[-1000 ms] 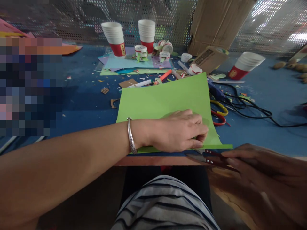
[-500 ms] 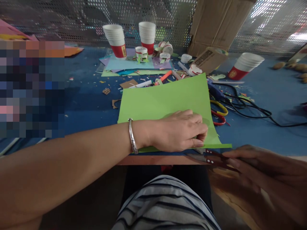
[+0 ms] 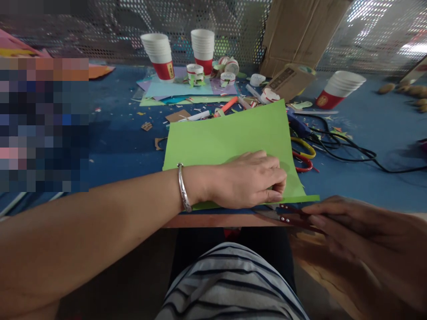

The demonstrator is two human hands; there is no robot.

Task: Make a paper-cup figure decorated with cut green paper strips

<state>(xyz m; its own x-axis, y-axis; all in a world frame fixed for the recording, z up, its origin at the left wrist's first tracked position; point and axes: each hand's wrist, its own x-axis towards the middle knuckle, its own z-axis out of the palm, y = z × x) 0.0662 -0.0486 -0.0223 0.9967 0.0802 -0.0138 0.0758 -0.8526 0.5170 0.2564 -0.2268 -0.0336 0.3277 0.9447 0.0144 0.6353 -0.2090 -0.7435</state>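
A sheet of bright green paper (image 3: 216,138) lies on the blue table with its far right corner raised. My left hand (image 3: 250,180), with a silver bangle at its wrist, rests on the sheet; its curled fingers press the near edge. A narrow green strip (image 3: 312,198) juts out at the sheet's near right corner. In my right hand (image 3: 353,231) is a pair of scissors (image 3: 293,215) with dark red, riveted handles, held partly spread. Its blades point left at the sheet's near edge, just below my left fingertips. The blade tips are partly hidden.
Paper cup stacks (image 3: 158,58) stand at the back, another stack (image 3: 340,91) at the right. Yellow and red scissor handles (image 3: 305,155) and a black cable (image 3: 353,151) lie right of the sheet. A cardboard box (image 3: 290,82) sits before a perforated metal panel (image 3: 110,31).
My right hand and the scissors have shifted slightly left along the paper's near edge. The strip's end sits a little higher. My left hand stays in place on the sheet.
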